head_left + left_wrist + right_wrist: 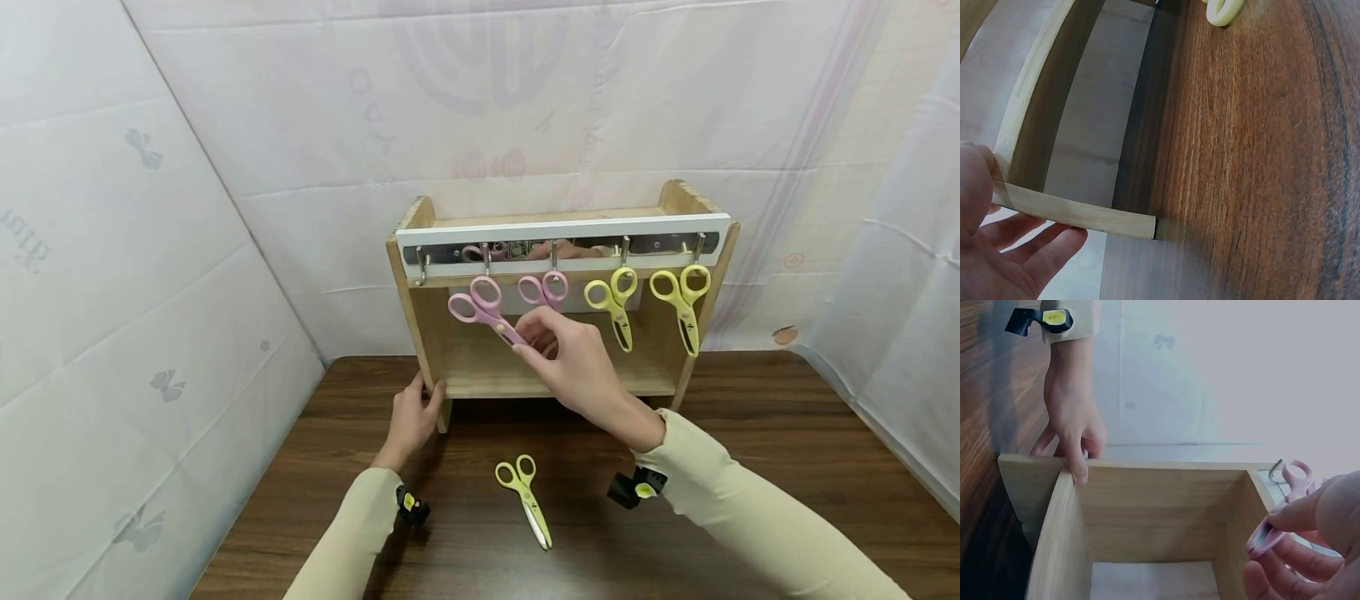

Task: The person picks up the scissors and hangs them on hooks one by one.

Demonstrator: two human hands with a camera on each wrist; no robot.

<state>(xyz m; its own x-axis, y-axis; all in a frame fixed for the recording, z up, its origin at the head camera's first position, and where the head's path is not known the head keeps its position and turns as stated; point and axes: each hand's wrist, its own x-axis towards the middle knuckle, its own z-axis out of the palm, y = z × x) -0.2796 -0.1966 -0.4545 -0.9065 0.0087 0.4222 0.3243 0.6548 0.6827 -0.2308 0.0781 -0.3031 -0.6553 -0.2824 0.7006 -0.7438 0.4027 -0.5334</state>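
My right hand (576,360) pinches a pair of pink scissors (491,315) by the blades, tilted with the handle loops up and to the left. One loop is right at the tip of the second hook (487,258) from the left. In the right wrist view, thumb and fingers close around the blades of the pink scissors (1265,540). My left hand (412,417) grips the lower left side panel of the wooden shelf (415,325). The left wrist view has the fingers of that left hand (1019,253) behind the panel edge.
Another pair of pink scissors (556,288) hangs from the middle hook, partly behind my right hand. Two yellow pairs, one inner (618,312) and one outer (684,310), hang farther right. Yellow scissors (525,500) lie on the brown table (600,550). The leftmost hook (422,265) is bare.
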